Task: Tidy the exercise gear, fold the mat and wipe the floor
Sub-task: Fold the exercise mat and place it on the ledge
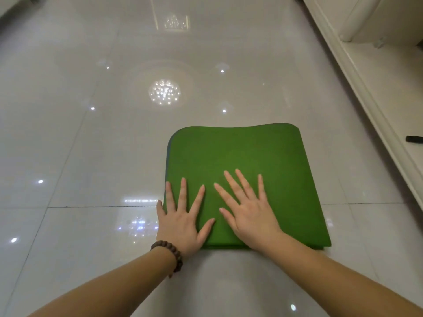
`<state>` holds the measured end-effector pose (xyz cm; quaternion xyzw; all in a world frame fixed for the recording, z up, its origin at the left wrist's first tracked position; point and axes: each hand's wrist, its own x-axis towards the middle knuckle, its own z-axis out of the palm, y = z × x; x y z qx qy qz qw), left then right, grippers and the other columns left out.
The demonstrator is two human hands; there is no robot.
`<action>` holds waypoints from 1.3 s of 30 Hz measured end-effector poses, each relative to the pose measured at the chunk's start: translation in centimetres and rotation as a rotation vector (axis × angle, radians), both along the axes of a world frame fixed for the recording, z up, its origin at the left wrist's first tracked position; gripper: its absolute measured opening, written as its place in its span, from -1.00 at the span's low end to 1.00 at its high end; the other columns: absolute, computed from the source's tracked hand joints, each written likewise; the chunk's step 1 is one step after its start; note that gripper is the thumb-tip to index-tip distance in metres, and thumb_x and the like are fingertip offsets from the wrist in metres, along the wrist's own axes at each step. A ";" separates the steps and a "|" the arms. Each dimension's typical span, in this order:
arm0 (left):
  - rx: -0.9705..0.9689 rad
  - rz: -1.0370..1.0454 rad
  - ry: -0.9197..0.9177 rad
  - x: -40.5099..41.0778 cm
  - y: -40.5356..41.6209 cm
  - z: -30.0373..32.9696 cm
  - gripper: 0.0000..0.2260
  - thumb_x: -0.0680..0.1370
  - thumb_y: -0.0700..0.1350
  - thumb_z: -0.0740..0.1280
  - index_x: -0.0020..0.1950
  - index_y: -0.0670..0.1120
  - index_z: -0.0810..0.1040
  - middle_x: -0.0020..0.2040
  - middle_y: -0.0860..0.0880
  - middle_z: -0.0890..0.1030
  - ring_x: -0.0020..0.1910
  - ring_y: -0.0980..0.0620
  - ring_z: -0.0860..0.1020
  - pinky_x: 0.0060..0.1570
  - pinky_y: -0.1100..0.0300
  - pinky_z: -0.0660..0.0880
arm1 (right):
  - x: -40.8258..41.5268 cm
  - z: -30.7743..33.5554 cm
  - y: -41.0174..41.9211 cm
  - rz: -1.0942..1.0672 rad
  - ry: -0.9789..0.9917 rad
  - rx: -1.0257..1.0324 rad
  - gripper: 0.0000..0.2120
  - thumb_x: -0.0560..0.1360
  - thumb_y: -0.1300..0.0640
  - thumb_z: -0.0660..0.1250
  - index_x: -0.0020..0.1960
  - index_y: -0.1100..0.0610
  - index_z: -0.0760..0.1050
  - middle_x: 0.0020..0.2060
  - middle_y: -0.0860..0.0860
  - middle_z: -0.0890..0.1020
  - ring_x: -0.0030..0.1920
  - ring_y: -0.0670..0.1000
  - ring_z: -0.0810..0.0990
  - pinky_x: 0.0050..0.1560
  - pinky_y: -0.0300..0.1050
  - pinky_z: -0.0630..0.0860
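A green exercise mat [247,156] lies folded into a thick square on the glossy tiled floor [91,145], its layered edges showing along the left and near sides. My left hand [180,218] presses flat on the mat's near left corner, fingers spread, with the little finger over the edge. A brown bead bracelet sits on that wrist. My right hand [247,207] rests flat on the mat's near middle, fingers spread and pointing away from me.
A cream-coloured low cabinet or platform [375,72] runs along the right side, with a small black object [414,139] lying on it. Ceiling lights reflect in the pale tiles to the left and beyond the mat.
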<state>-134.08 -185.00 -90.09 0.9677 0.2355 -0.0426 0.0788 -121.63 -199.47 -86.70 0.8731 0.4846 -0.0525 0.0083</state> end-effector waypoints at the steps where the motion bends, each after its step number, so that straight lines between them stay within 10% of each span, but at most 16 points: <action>1: 0.004 0.000 0.000 0.0 -0.1 -0.1 -0.32 0.50 0.40 -0.06 0.55 0.12 0.15 0.56 -0.19 0.09 0.50 -0.40 0.03 0.24 -0.39 0.30 | -0.2 -0.9 0.5 0.030 0.019 -0.040 -0.46 0.57 -0.21 -0.05 0.50 -0.07 0.14 0.52 0.04 0.16 0.53 0.09 0.05 0.38 0.39 -0.01; 6: 0.001 0.001 -0.001 0.1 -0.1 -0.4 -0.30 0.49 0.38 0.01 0.56 0.09 0.14 0.56 -0.23 0.09 0.50 -0.41 0.02 0.22 -0.39 0.32 | 2.9 -0.4 3.0 0.123 0.032 -0.110 -0.46 0.55 -0.26 -0.08 0.47 -0.13 0.22 0.45 0.07 0.32 0.44 0.13 0.28 0.41 0.34 0.10; 11: 0.018 -0.007 0.022 0.3 0.0 -0.4 -0.30 0.49 0.38 0.01 0.55 0.08 0.14 0.55 -0.25 0.10 0.50 -0.41 0.02 0.20 -0.34 0.34 | 4.7 -0.4 12.4 0.049 -0.002 -0.046 -0.44 0.59 -0.24 -0.18 0.53 -0.13 -0.21 0.54 -0.03 -0.22 0.51 0.06 -0.29 0.42 0.34 -0.22; 15: 0.016 0.001 0.012 0.2 0.0 -0.3 -0.31 0.49 0.38 0.00 0.54 0.07 0.19 0.55 -0.25 0.12 0.50 -0.41 0.03 0.20 -0.34 0.35 | 5.1 -1.2 13.6 0.051 0.223 -0.127 -0.47 0.59 -0.24 -0.20 0.52 -0.18 -0.21 0.53 -0.05 -0.22 0.52 0.03 -0.27 0.43 0.31 -0.28; 23: 0.043 -0.021 -0.030 0.3 -0.1 -0.6 -0.30 0.48 0.36 0.02 0.56 0.07 0.16 0.54 -0.27 0.14 0.48 -0.43 0.07 0.18 -0.36 0.36 | 16.9 0.6 -0.5 -0.486 0.073 -0.238 -0.34 0.49 -0.37 -0.28 0.53 -0.16 -0.21 0.52 -0.01 -0.28 0.50 0.10 -0.33 0.43 0.35 -0.21; 39: 0.049 0.002 0.001 -0.1 -0.3 -0.8 -0.31 0.49 0.38 -0.07 0.57 0.13 0.04 0.58 -0.20 0.02 0.51 -0.36 -0.05 0.29 -0.29 0.28 | 6.7 -1.9 -9.8 -0.466 0.087 -0.159 -0.27 0.46 -0.42 -0.32 0.51 -0.10 -0.33 0.50 0.06 -0.34 0.50 0.09 -0.34 0.48 0.24 -0.14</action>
